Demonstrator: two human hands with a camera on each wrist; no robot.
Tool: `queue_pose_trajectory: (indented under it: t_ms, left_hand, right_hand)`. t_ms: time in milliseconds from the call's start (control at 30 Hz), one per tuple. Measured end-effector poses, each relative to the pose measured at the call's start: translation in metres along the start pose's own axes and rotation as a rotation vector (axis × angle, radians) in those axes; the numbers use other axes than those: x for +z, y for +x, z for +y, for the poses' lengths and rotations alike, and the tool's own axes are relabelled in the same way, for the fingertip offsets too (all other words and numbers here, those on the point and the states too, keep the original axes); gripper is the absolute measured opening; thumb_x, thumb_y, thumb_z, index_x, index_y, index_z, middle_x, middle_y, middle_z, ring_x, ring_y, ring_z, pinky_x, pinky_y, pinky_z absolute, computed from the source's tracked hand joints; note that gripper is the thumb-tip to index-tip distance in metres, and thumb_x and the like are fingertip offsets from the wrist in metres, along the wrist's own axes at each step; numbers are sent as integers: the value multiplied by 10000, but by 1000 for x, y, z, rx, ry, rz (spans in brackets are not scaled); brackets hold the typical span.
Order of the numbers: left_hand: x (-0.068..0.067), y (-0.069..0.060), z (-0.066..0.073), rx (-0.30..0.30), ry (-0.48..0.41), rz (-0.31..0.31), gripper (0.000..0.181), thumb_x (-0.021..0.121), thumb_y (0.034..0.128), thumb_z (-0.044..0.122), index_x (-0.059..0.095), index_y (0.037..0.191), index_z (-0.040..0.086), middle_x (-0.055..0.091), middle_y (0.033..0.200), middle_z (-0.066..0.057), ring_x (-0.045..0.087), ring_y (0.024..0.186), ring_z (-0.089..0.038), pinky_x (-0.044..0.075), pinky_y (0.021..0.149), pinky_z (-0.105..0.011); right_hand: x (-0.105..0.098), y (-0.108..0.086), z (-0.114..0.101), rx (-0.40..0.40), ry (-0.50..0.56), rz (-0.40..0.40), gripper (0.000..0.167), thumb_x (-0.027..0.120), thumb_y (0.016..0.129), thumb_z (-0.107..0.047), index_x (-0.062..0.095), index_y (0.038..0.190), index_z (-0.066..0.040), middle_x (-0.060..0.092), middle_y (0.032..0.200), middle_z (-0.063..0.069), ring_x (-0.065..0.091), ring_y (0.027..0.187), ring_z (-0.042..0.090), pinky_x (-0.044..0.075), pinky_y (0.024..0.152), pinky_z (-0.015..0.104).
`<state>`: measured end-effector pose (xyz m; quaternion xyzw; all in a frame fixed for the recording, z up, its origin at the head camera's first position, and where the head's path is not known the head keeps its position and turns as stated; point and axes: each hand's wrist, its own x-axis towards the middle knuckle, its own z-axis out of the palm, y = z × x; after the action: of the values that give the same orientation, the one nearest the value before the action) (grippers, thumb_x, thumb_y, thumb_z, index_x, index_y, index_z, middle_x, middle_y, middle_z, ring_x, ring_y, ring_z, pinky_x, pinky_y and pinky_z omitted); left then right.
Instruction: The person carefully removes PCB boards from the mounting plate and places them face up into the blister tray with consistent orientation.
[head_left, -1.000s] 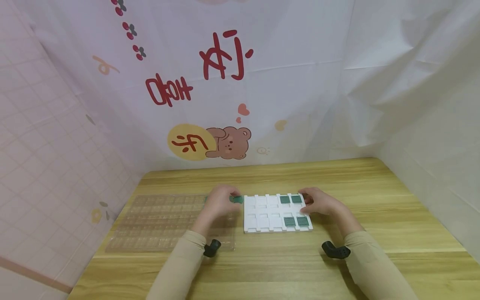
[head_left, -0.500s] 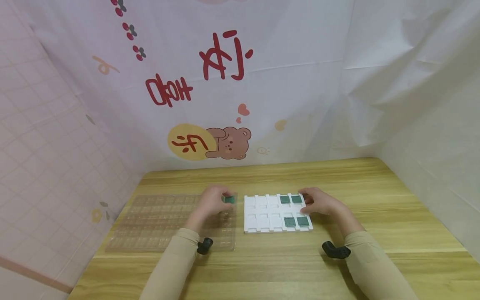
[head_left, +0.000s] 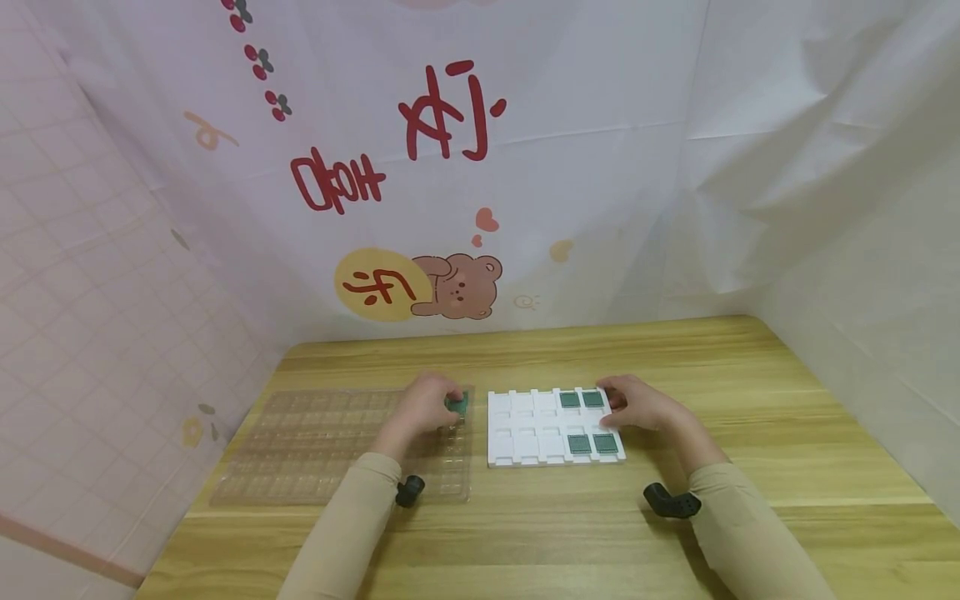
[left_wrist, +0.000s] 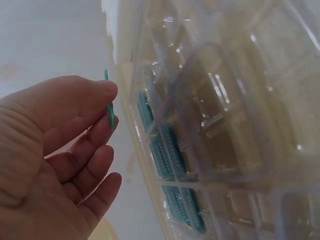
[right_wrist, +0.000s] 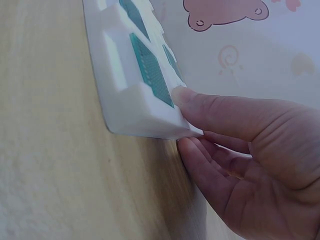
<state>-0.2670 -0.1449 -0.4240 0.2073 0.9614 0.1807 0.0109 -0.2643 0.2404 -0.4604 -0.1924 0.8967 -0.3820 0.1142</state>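
My left hand point(head_left: 426, 405) is over the right end of a clear plastic compartment tray point(head_left: 330, 433). Its thumb and index finger pinch a small green circuit board point(head_left: 459, 406), seen edge-on and apart from the tray in the left wrist view. Several more green boards point(left_wrist: 167, 150) sit in the clear tray's compartments there. With thumb and fingers, my right hand point(head_left: 637, 402) grips the right edge of a white slotted tray point(head_left: 525, 425). Green boards point(head_left: 580, 443) lie in the white tray's two right columns; its left slots hold none.
Both trays lie on a wood-grain table point(head_left: 555, 533), a narrow gap between them. A white printed curtain point(head_left: 600, 208) stands behind and along both sides. Each wrist wears a black camera mount point(head_left: 671, 502).
My left hand has moved left from the white tray's edge to over the clear tray, carrying the green circuit board, which has turned slightly. The right hand and white tray stay put.
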Motion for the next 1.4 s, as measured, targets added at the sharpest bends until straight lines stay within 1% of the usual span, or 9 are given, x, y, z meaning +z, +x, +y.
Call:
queue_pose_trajectory:
  t_ms: [100, 233, 333, 467, 667, 900, 1067, 1400]
  left_hand:
    - [2, 0, -1, -10, 4, -13, 190, 816, 779, 112, 751, 956, 93, 689, 945, -4, 557, 940, -214, 473, 888, -408]
    - [3, 1, -1, -20, 14, -25, 168, 817, 780, 110, 749, 933, 97, 678, 932, -5, 552, 939, -217, 474, 887, -413]
    - [4, 2, -1, -15, 34, -38, 162, 813, 782, 103, 749, 931, 95, 675, 925, -7, 550, 933, -214, 471, 889, -408]
    - [6, 4, -2, -1, 47, -51, 159, 801, 779, 85, 751, 931, 89, 678, 915, -9, 547, 915, -208, 470, 884, -408]
    - [7, 5, -4, 5, 60, -71, 157, 794, 782, 79, 750, 932, 92, 683, 920, -7, 558, 945, -221, 469, 903, -408]
    - [7, 7, -5, 13, 48, -73, 158, 790, 756, 40, 746, 901, 87, 682, 895, -11, 572, 881, -204, 495, 853, -403]
    - [8, 7, -5, 21, 61, -76, 173, 805, 752, 46, 755, 912, 89, 699, 919, -12, 599, 936, -231, 497, 877, -417]
    - [7, 8, -2, -5, 70, -85, 171, 811, 761, 68, 755, 918, 107, 695, 915, -4, 591, 954, -239, 488, 885, -425]
  right_hand:
    - [0, 0, 1, -9, -8, 2, 726, 808, 813, -127, 426, 1364, 153, 491, 1244, 300, 563, 1086, 377, 496, 911, 448]
    - [1, 0, -1, 17, 11, 1, 729, 813, 810, -118, 429, 1373, 140, 487, 1258, 287, 555, 1107, 377, 482, 935, 466]
    - [1, 0, -1, 29, 21, 0, 731, 817, 807, -106, 429, 1375, 139, 489, 1263, 286, 553, 1116, 380, 479, 943, 476]
    - [1, 0, -2, 21, 21, -5, 724, 811, 811, -92, 423, 1372, 149, 499, 1256, 288, 556, 1113, 381, 482, 937, 474]
    - [0, 0, -4, 17, 29, -7, 713, 806, 809, -80, 427, 1366, 152, 495, 1243, 287, 555, 1106, 382, 476, 933, 475]
    - [0, 0, -4, 10, 22, -8, 709, 800, 813, -75, 422, 1365, 160, 505, 1244, 293, 556, 1109, 389, 478, 937, 489]
    - [1, 0, -4, 6, 25, -9, 718, 801, 810, -75, 416, 1367, 165, 508, 1243, 291, 561, 1106, 386, 478, 937, 489]
    - [1, 1, -2, 13, 32, -7, 723, 805, 805, -73, 418, 1369, 161, 527, 1242, 287, 562, 1113, 387, 477, 944, 494]
